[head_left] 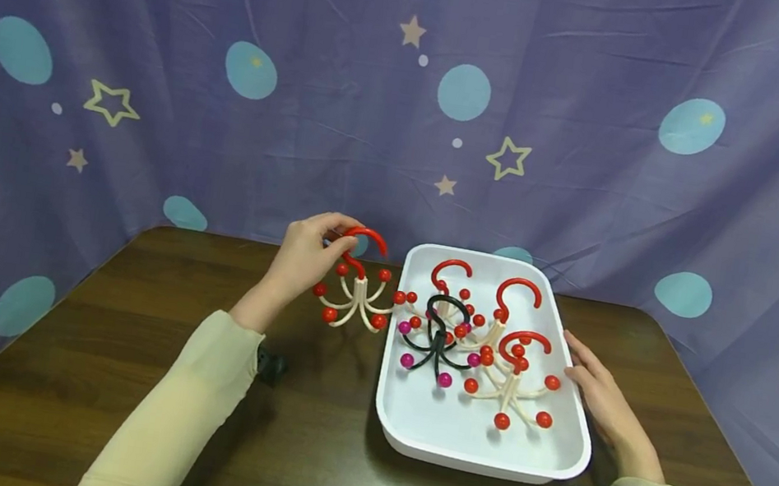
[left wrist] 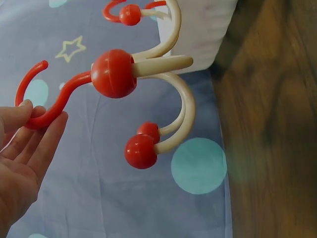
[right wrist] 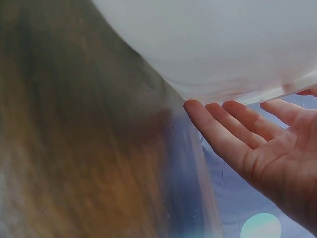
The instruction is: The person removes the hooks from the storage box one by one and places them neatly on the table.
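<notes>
My left hand [head_left: 303, 257] pinches the red hook of a hook hanger [head_left: 360, 293] between thumb and fingers. This hanger has curved cream arms tipped with red balls and hangs upright just left of the white tray [head_left: 471, 460]. In the left wrist view, the thumb and fingertips hold the bend of the red hook [left wrist: 49, 116]. My right hand [head_left: 602, 402] rests against the tray's right side. Its fingers [right wrist: 218, 134] are extended along the outer wall in the right wrist view.
Inside the tray stand a black hanger [head_left: 440, 340] with magenta balls and three cream hangers with red hooks, one of them a cream hanger [head_left: 510, 389] at the near right. The tray sits on a dark wooden table [head_left: 286, 444], with a patterned purple curtain [head_left: 349, 104] behind.
</notes>
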`<state>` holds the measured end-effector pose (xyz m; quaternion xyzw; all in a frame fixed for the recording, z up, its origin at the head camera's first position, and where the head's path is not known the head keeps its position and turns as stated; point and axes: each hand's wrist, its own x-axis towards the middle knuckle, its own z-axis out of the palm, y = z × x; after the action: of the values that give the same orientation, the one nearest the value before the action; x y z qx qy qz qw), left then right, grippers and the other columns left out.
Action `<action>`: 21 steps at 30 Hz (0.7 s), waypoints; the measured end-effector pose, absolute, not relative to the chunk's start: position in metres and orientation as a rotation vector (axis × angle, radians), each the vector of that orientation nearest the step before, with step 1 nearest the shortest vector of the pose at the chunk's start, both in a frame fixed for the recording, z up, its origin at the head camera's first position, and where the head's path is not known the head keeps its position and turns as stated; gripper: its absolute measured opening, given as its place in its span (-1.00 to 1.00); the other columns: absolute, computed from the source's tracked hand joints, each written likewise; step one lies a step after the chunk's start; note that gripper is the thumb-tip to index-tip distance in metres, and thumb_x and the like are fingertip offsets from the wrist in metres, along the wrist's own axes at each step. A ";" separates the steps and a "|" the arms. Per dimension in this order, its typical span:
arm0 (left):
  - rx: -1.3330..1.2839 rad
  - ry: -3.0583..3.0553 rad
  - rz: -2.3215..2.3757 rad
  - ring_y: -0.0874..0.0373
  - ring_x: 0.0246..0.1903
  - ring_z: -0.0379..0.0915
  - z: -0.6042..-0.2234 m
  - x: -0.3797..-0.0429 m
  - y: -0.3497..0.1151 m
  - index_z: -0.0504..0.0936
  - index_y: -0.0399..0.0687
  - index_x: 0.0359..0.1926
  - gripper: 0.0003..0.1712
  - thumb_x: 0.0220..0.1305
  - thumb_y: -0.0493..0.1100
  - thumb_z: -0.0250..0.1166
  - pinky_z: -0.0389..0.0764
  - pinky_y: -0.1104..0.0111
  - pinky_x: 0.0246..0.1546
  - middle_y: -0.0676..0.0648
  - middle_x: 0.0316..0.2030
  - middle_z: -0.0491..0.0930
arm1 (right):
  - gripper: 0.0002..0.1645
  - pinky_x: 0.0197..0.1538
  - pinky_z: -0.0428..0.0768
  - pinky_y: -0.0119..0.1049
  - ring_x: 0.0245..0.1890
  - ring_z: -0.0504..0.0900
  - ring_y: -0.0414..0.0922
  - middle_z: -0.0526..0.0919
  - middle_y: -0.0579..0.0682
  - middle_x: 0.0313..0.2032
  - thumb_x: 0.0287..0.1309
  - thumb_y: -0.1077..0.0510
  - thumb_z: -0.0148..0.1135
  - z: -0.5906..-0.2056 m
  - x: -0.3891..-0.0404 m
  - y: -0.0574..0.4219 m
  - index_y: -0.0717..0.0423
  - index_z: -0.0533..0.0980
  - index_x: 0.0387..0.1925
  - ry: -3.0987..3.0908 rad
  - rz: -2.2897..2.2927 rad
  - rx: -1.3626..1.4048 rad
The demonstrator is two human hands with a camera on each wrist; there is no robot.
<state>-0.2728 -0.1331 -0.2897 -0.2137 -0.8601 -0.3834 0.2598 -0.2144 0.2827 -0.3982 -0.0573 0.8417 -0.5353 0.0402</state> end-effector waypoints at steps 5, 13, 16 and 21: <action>-0.534 -2.354 -1.008 0.07 -0.38 0.57 -0.294 -0.283 -0.136 0.65 -0.10 -0.19 -0.80 0.12 -0.21 0.29 0.55 0.27 -0.34 -0.09 -0.36 0.63 | -0.32 0.11 0.32 0.13 0.24 0.15 0.32 -0.05 0.39 0.33 0.29 0.24 -0.29 -0.398 -0.215 0.283 0.14 -0.16 0.40 2.565 -1.640 -0.168; -0.421 -2.389 -1.052 0.04 -0.31 0.57 -0.311 -0.297 -0.140 0.64 -0.10 -0.16 -0.78 0.15 -0.18 0.27 0.54 0.24 -0.30 -0.10 -0.32 0.63 | -0.32 0.12 0.33 0.12 0.24 0.16 0.31 -0.04 0.40 0.32 0.29 0.24 -0.28 -0.398 -0.215 0.283 0.14 -0.16 0.40 2.565 -1.633 -0.156; -0.403 -2.394 -1.061 0.04 -0.31 0.57 -0.316 -0.302 -0.139 0.64 -0.11 -0.17 -0.79 0.14 -0.20 0.28 0.55 0.25 -0.32 -0.11 -0.32 0.63 | -0.32 0.14 0.31 0.12 0.24 0.15 0.31 -0.04 0.39 0.32 0.29 0.23 -0.29 -0.398 -0.214 0.282 0.14 -0.17 0.40 2.565 -1.629 -0.151; -0.389 -2.435 -1.055 0.06 -0.32 0.56 -0.320 -0.311 -0.137 0.64 -0.11 -0.19 -0.80 0.13 -0.19 0.29 0.55 0.27 -0.35 -0.11 -0.30 0.63 | -0.33 0.11 0.39 0.04 0.23 0.18 0.29 -0.02 0.40 0.32 0.29 0.25 -0.29 -0.398 -0.214 0.282 0.16 -0.16 0.40 2.571 -1.639 -0.162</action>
<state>-0.3112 -0.1368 -0.3204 -0.1412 -0.8840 -0.3831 0.2276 -0.2140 0.2820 -0.3985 -0.0530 0.8412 -0.5364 0.0440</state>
